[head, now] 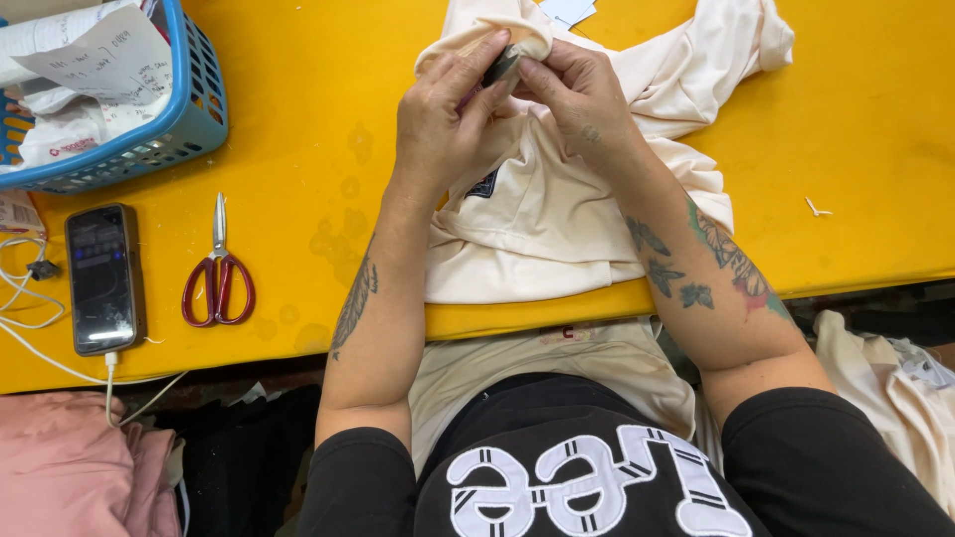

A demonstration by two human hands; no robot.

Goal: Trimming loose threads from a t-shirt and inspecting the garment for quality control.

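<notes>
I am watching both hands working close together over a cream garment (557,214) that is lying bunched on the yellow table (328,119), its lower edge hanging just over the near rim. The left hand (448,114) is pinching a small dark tag (502,68) between thumb and forefinger, with a fold of the cream cloth gathered at the fingertips. The right hand (582,94) is pressing in from the other side, its fingers curled together and touching the same tag and fold. I cannot tell what the dark piece is, as it is mostly hidden by the fingers.

Red-handled scissors (218,273) are lying closed on the table, well to the left of the hands. A phone (103,278) is resting just beside them, further left, with a white cable (60,363) plugged in. A blue basket (189,114) holding papers is sitting at the far left corner.
</notes>
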